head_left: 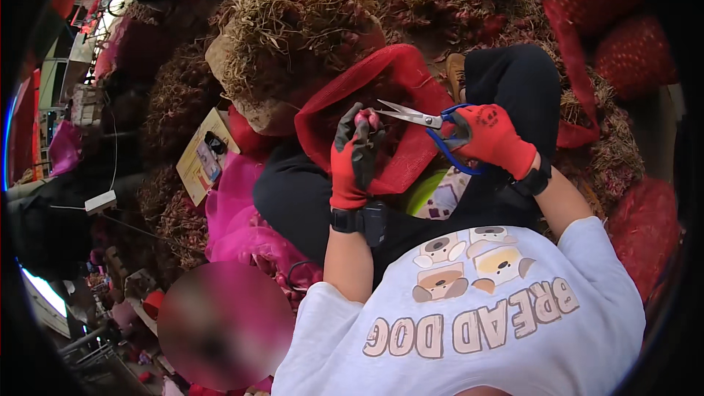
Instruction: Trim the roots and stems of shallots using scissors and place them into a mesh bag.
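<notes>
My left hand point(356, 154), in a red and black glove, is closed around a few small reddish shallots point(369, 119) at its fingertips. In my right hand point(490, 138), gloved the same way, are scissors point(414, 114) with blue handles. Their blades are parted and point left, the tips close to the shallots. Below both hands a red mesh sack point(407, 165) lies open between my legs, its rim spread wide. Whether a blade touches a shallot I cannot tell.
A heap of shallots with dried stalks point(293, 37) rises ahead on a pale sack. More bunches point(469, 7) lie behind it. Filled red mesh sacks point(636, 55) stand at right. Pink netting point(235, 213) lies by my left knee, near a yellowish board point(202, 161) with a phone.
</notes>
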